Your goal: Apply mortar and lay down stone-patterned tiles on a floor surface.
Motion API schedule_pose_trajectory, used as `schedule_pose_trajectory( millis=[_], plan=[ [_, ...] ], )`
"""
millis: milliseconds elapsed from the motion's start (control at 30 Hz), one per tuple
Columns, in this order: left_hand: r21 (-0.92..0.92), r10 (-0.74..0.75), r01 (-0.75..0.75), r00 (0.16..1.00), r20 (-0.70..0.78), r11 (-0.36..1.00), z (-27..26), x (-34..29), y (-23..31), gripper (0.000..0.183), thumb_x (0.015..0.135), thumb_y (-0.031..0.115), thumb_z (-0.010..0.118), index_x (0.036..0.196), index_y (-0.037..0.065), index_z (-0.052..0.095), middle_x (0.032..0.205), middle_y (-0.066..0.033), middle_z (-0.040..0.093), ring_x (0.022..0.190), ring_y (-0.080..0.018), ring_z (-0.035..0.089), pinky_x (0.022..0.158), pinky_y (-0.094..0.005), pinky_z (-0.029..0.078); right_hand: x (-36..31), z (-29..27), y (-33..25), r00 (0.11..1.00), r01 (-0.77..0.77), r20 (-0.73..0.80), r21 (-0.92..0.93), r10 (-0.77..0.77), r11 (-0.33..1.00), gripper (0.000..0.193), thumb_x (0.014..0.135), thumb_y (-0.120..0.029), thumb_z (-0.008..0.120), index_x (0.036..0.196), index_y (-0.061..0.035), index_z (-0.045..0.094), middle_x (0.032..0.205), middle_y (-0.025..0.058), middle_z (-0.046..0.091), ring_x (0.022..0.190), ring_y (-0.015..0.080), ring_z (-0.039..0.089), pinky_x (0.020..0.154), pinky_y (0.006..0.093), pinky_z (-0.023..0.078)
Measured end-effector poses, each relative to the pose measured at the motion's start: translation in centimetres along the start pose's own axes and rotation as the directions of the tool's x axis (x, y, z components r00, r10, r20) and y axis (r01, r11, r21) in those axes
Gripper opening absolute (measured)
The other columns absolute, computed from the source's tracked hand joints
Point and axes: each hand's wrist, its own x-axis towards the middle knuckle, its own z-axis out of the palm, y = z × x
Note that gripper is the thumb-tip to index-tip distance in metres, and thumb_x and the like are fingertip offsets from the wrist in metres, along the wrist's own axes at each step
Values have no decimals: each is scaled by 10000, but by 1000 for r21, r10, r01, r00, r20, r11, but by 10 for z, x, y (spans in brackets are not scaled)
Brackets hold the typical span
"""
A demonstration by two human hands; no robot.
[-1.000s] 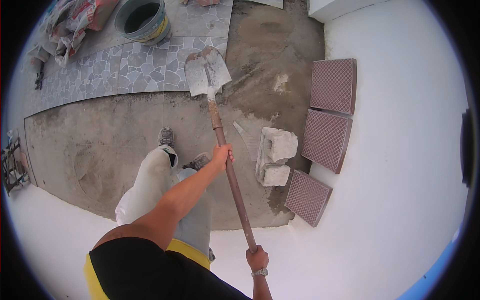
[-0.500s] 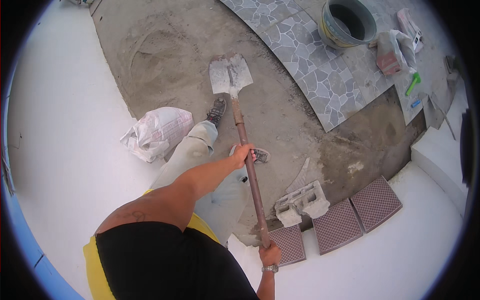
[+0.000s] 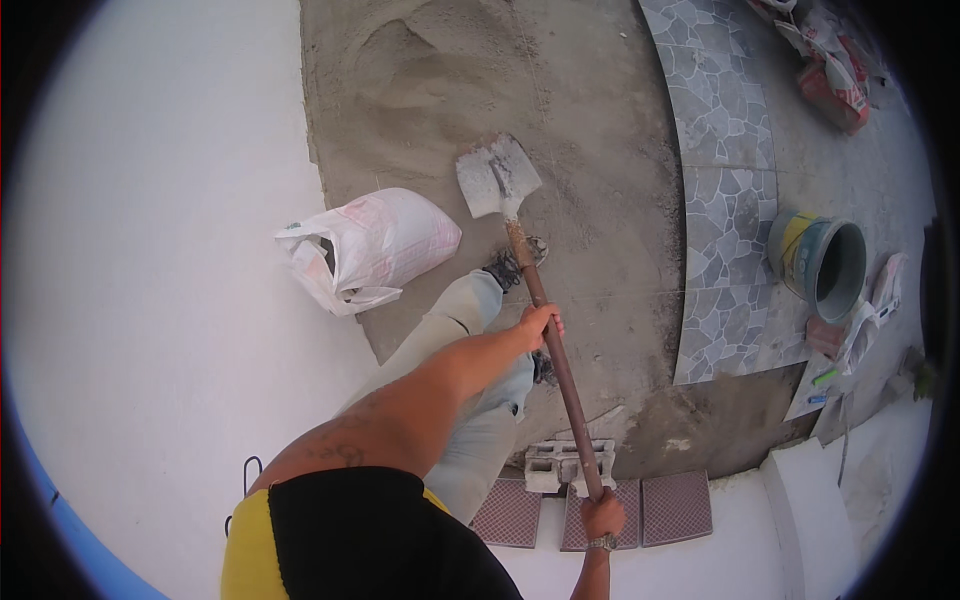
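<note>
Setting: outdoor work site seen from above; white wall [image 3: 150,300] on the person's left, bare sandy screed [image 3: 600,180] in the middle, no roof in view.
Surface: rough grey-brown sand and cement bed, loose and gritty, with a low heap of sand [image 3: 410,60] beyond the shovel blade; footing looks soft, judged from the scuffed texture.
Shovel: long-handled shovel [image 3: 530,290] held off the ground, blade [image 3: 497,177] pointing away from the person, between the sack and the tiled strip.
Shovel handling: stiff reddish shaft [image 3: 563,380], metal blade dusted with cement; probably top-heavy at the blade end and heavier once loaded; shaft looks dry, not slippery.
Where to hold: one hand mid-shaft and one at the butt end, wide apart for leverage, as now.
Left hand: left hand [image 3: 538,325] on the middle of the shaft, fingers wrapped tight around it.
Right hand: right hand [image 3: 603,515] at the top end of the shaft, fingers closed round it, watch on the wrist.
Sack: white plastic sack [image 3: 365,250] left of the shovel blade, mouth open, slumped against the wall foot.
Paving: grey irregular stone-pattern tiles [image 3: 725,220] right of the shovel.
Bucket: grey bucket [image 3: 825,265] right of the shovel, on the tile edge.
Block: hollow concrete block [image 3: 570,465] beside the lower shaft.
Square pavers: three reddish dimpled pavers [image 3: 677,507] near the butt end of the shovel.
</note>
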Motion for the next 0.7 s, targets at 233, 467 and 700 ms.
schedule_pose_trajectory(
  millis=[233, 467, 700],
  plan=[
    [3, 348, -354, 918, -190, 935, -54, 85, 292, 189, 864, 115, 622, 973, 17, 503, 810, -83, 542, 707, -206, 571, 626, -380, 550, 153, -56, -253, 978, 204, 21, 102, -207, 974, 341, 752, -241, 688, 1066, -108, 678, 899, 210, 707, 862, 397, 688, 755, 505, 555],
    [104, 354, -340, 917, -183, 935, -73, 95, 279, 151, 838, 102, 614, 930, 22, 524, 797, -89, 525, 700, -224, 556, 636, -402, 525, 165, -36, -234, 973, 226, 21, 146, -232, 963, 343, 755, -238, 692, 1075, -118, 675, 860, 199, 709, 830, 373, 699, 739, 484, 565],
    [87, 259, -246, 943, -210, 965, -49, 50, 172, 130, 824, 109, 610, 889, 54, 512, 782, -83, 512, 679, -221, 538, 628, -413, 514, 137, 29, -129, 977, 201, 21, 216, -211, 955, 301, 753, -238, 674, 1033, -128, 691, 859, 181, 711, 816, 373, 690, 742, 482, 559]
  ],
)
